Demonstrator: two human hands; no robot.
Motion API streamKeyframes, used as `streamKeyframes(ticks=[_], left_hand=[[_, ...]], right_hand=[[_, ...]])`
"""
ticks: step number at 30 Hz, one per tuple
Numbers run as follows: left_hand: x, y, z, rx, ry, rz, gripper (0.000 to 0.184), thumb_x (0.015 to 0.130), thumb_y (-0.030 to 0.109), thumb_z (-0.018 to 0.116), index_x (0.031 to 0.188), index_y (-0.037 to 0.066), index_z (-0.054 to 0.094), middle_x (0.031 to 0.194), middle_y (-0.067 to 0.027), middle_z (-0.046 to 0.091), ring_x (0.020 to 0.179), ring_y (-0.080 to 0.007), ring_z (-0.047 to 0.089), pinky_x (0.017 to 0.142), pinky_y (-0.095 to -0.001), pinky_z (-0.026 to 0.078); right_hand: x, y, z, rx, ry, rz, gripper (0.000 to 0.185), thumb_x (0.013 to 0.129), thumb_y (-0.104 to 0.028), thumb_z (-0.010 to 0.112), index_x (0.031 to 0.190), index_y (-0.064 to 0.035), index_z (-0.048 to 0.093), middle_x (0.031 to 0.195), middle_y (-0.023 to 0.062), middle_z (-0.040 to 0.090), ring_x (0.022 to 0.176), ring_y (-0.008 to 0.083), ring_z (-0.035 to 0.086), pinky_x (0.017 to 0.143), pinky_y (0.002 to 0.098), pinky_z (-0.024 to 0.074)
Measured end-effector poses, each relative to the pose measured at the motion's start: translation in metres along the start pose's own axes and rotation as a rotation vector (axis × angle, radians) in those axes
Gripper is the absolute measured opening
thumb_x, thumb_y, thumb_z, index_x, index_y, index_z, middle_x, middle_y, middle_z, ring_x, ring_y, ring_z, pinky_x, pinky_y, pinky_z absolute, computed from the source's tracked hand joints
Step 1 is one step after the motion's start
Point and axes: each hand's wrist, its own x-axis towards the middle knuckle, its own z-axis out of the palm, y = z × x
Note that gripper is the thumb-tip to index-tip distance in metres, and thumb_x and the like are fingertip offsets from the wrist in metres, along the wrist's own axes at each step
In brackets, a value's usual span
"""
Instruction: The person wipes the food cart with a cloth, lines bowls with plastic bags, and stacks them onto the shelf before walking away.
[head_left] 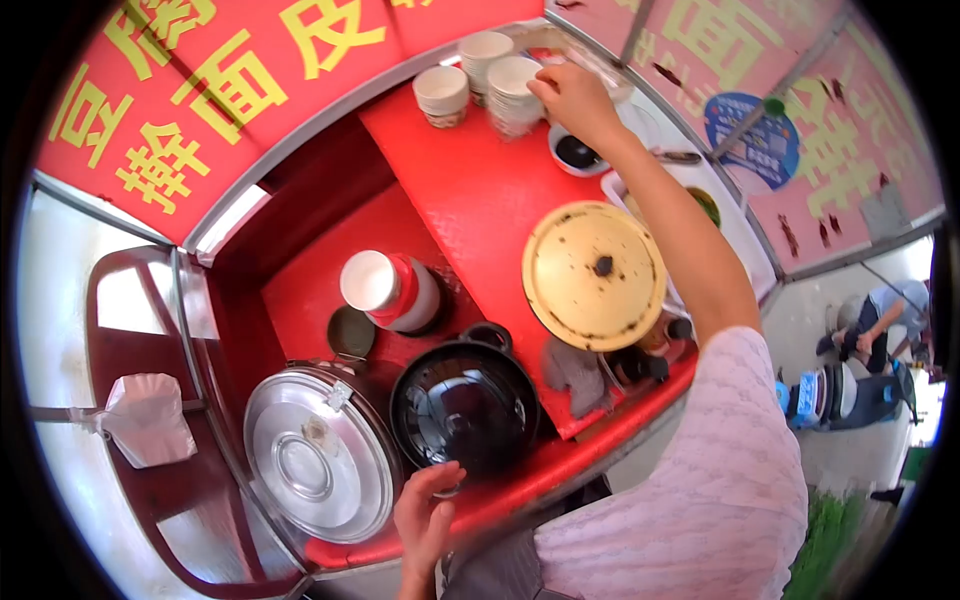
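At the top centre, my right hand [575, 97] reaches to the rim of a stack of white paper cups [514, 95], its fingers pinched at the rim. Two more cup stacks, one on the left [441, 92] and one behind [484, 52], stand beside it. My left hand [428, 508] is low in the view, fingers apart and holding nothing, just below a black lidded pot [463, 405]. A dark bowl [577, 152] lies beneath my right wrist.
A round yellow lid [594, 275] sits on the red counter [470, 200]. Left of the black pot are a large metal lid [318, 455] and a red-and-white container [395, 290]. A grey cloth [577, 377] lies near the front edge. A person [885, 320] is outside at right beside a scooter [845, 397].
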Motion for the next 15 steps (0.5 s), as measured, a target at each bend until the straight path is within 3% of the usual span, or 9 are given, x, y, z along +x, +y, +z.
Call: streamKeyframes(ticks=[2,4,6,7,10,12,13,14,15], left_hand=[[-0.002,-0.005,-0.006,0.069,-0.045,0.085,0.039,0.094,0.024,0.066,0.119,-0.006,0.06,0.12,-0.0181,0.063,0.107,-0.0288,0.066,0.094,-0.0391,0.052],[0.002,0.006,-0.014,0.091,-0.083,0.151,0.036,0.095,0.023,0.066,0.116,-0.005,0.062,0.115,-0.0187,0.065,0.103,-0.0284,0.067,0.091,-0.0394,0.053],[0.015,0.031,-0.023,0.163,-0.107,0.362,0.036,0.096,0.026,0.065,0.115,-0.004,0.063,0.108,-0.0193,0.067,0.097,-0.0276,0.067,0.086,-0.0386,0.054],[0.021,0.046,-0.023,0.096,-0.093,0.442,0.037,0.097,0.03,0.063,0.115,-0.002,0.063,0.103,-0.0205,0.068,0.092,-0.0276,0.067,0.081,-0.0366,0.054],[0.033,0.101,-0.021,0.111,-0.194,0.849,0.041,0.099,0.034,0.058,0.122,0.0,0.059,0.1,-0.0206,0.066,0.08,-0.0279,0.064,0.066,-0.0334,0.052],[0.015,0.121,-0.017,-0.153,-0.342,0.93,0.049,0.1,0.037,0.046,0.114,-0.008,0.059,0.105,-0.0241,0.06,0.086,-0.0285,0.058,0.074,-0.0399,0.047],[0.006,0.133,-0.016,-0.19,-0.483,0.917,0.047,0.099,0.031,0.046,0.122,-0.007,0.059,0.107,-0.0233,0.059,0.089,-0.0293,0.055,0.074,-0.0402,0.041],[-0.005,0.136,-0.019,-0.119,-0.581,0.937,0.048,0.105,0.039,0.044,0.133,0.002,0.057,0.112,-0.0183,0.062,0.088,-0.0283,0.06,0.076,-0.0455,0.05],[-0.015,0.13,-0.023,-0.136,-0.624,0.921,0.048,0.105,0.039,0.044,0.133,0.002,0.057,0.112,-0.0183,0.062,0.088,-0.0283,0.06,0.076,-0.0455,0.05]], right_hand=[[-0.058,-0.023,-0.066,0.404,0.122,-0.051,0.027,0.092,-0.025,0.066,0.101,0.0006,0.071,0.085,0.0102,0.072,0.079,0.0244,0.07,0.072,0.0356,0.054],[-0.122,-0.055,-0.13,0.692,0.17,0.082,0.017,0.094,-0.014,0.066,0.101,0.001,0.07,0.082,0.0051,0.07,0.074,0.0128,0.065,0.066,0.0287,0.0511],[-0.183,-0.08,-0.199,0.655,0.301,-0.079,0.016,0.094,-0.013,0.068,0.099,0.0013,0.07,0.082,0.0039,0.069,0.073,0.0069,0.062,0.063,0.0231,0.0489],[-0.209,-0.101,-0.233,0.711,0.409,-0.217,0.027,0.093,-0.017,0.071,0.11,0.0028,0.067,0.081,0.0063,0.067,0.069,0.009,0.06,0.059,0.0235,0.0481],[-0.287,-0.155,-0.311,0.621,0.525,-0.421,0.026,0.093,-0.017,0.071,0.11,0.0027,0.067,0.081,0.0063,0.067,0.068,0.009,0.06,0.059,0.0234,0.0478],[-0.339,-0.194,-0.352,0.532,0.561,-0.501,0.026,0.094,-0.017,0.07,0.11,0.0026,0.067,0.082,0.0063,0.067,0.068,0.009,0.059,0.059,0.0233,0.0476],[-0.364,-0.214,-0.367,0.487,0.561,-0.522,0.026,0.094,-0.017,0.07,0.11,0.0025,0.067,0.082,0.0063,0.067,0.068,0.009,0.059,0.059,0.0233,0.0475],[-0.389,-0.233,-0.383,0.439,0.563,-0.531,0.025,0.094,-0.017,0.07,0.11,0.0025,0.066,0.082,0.0063,0.067,0.068,0.009,0.059,0.059,0.0233,0.0474],[-0.411,-0.253,-0.396,0.393,0.562,-0.541,0.025,0.094,-0.017,0.07,0.11,0.0025,0.066,0.082,0.0063,0.067,0.068,0.009,0.059,0.059,0.0233,0.0473]])
